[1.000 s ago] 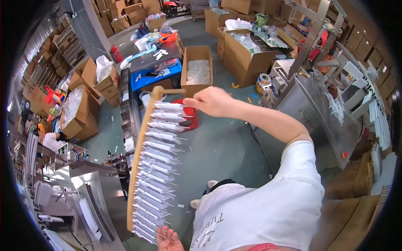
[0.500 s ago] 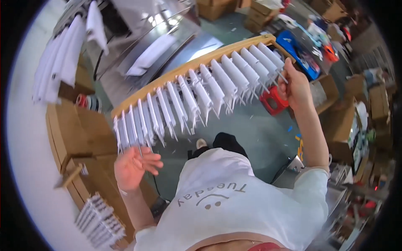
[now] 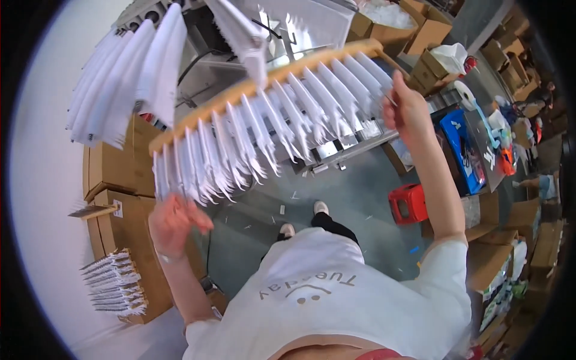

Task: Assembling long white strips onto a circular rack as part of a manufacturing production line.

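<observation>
Stretched across in front of me is a long wooden rack (image 3: 201, 117). Along its pale rail hangs a row of thin white sheet-like pieces (image 3: 255, 129) with frayed lower ends; their exact kind is unclear. My right hand (image 3: 413, 114) is closed around the rack's right end. At the opposite, lower end, my left hand (image 3: 174, 225) has its fingers curled against the end of the rack, partly blurred. The rack slopes, its right end higher and farther off. Below my hands show my white shirt and both shoes.
Long white pieces (image 3: 120, 84) hang at upper left, one dangling in front of the rail. Cardboard boxes (image 3: 117, 174) stand at left, with frayed white bundles (image 3: 117, 285) beside them. Beyond the rack is a metal work table (image 3: 345, 155). A red stool (image 3: 408, 204) and blue tray (image 3: 459, 150) are right.
The rack has shifted slightly left and up in the view, still between both hands. My left fingers have drawn in from a spread pose. The view has turned, bringing the hanging white pieces closer.
</observation>
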